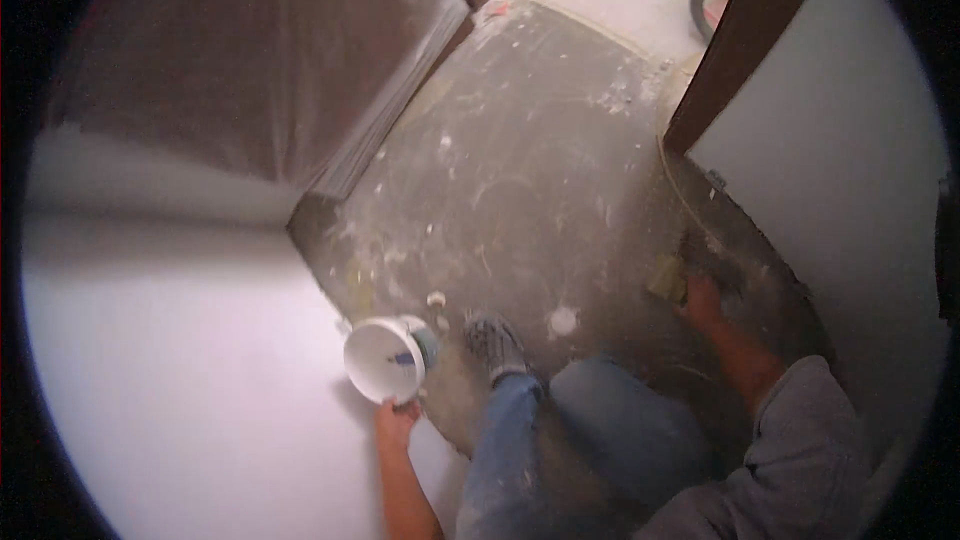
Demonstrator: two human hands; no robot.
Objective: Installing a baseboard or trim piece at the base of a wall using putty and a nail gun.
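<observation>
My left hand [398,418] is closed on the near rim of a white plastic bucket [368,360]. The bucket is tilted with its mouth toward me, and a small dark-blue thing [402,359] shows inside. On the right, my right hand [702,297] reaches down to the floor, its fingers around a yellowish, blocky thing [668,278] that is too blurred to name. That thing is low against the dusty grey concrete floor [520,200], near the right wall.
A white wall [180,340] stands to the left, another white wall [840,130] to the right. Plastic sheeting [250,50] covers a brown surface at upper left. Beyond the brown door frame [740,50] lies a grey hose [704,2]. White debris [436,298] dots the floor near my shoe [495,345].
</observation>
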